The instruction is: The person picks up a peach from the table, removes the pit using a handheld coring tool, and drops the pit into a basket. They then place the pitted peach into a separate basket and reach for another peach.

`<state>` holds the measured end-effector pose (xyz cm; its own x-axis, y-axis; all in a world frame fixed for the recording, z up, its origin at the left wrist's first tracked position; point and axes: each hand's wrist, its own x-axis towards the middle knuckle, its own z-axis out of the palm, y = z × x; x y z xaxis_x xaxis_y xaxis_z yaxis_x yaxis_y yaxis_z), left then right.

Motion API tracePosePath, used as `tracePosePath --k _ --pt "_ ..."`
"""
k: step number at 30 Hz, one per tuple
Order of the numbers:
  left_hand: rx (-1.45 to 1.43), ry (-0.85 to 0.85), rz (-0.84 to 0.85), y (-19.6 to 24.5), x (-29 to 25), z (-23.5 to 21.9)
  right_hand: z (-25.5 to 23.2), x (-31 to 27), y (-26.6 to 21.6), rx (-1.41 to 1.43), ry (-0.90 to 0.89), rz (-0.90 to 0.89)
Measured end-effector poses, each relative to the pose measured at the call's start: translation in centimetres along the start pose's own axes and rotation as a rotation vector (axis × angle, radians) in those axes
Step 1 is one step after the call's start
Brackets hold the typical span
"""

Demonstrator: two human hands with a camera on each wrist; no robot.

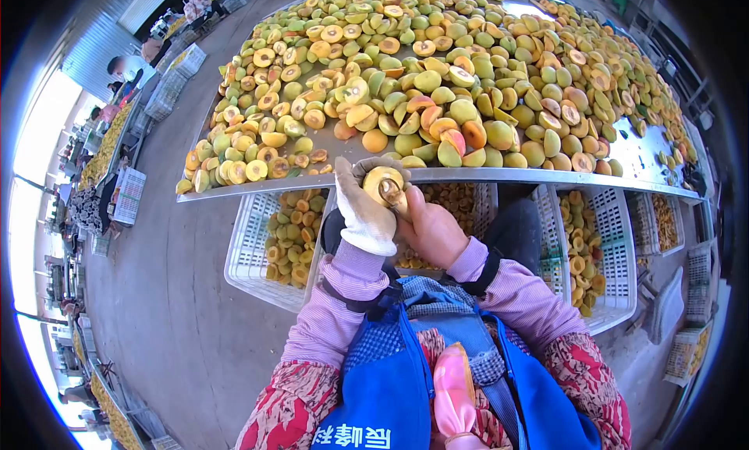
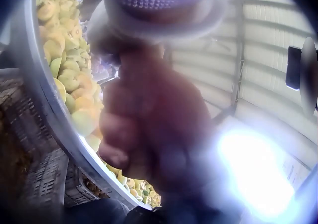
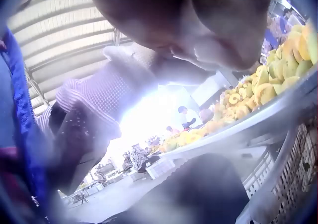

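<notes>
My left hand (image 1: 363, 216), in a white glove with tan fingers, holds a yellow peach half (image 1: 379, 180) cut side up above the table's near edge. The bare right hand (image 1: 435, 230) comes in from the right, its fingers curled round a small hand tool (image 1: 401, 203) whose curved tip is at the middle of the cut face. Most of the tool is hidden by the fingers. In the left wrist view the bare right hand (image 2: 149, 119) is large and blurred below the glove cuff (image 2: 164, 27). The right wrist view shows the right hand (image 3: 198, 25) close up.
A metal table (image 1: 437, 175) with a raised rim carries heaped peaches (image 1: 460, 111), many halved. Beneath it stand white plastic crates (image 1: 253, 243) of peach pieces, with another crate (image 1: 620, 255) right of my knees. Other people (image 1: 133, 68) work at tables on the left.
</notes>
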<state>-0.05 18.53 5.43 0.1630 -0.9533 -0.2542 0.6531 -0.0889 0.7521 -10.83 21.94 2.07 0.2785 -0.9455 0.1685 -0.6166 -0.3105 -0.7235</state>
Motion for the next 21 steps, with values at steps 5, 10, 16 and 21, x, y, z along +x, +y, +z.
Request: tracePosePath --k 5,10,16,21 --pt "-0.044 -0.192 0.022 0.9 -0.6 0.8 -1.2 -0.3 -0.6 0.116 0.07 -0.122" --pt "-0.134 -0.091 -0.011 0.4 -0.3 1.1 -1.0 0.3 -0.2 0.109 0.128 -0.149" --pt "0.059 -0.181 0.197 -0.4 -0.7 0.7 -0.9 0.2 -0.2 0.144 0.109 -0.142" --pt "0.42 -0.258 0.289 0.8 -0.3 0.3 -1.8 0.1 -0.1 0.17 -0.021 -0.111"
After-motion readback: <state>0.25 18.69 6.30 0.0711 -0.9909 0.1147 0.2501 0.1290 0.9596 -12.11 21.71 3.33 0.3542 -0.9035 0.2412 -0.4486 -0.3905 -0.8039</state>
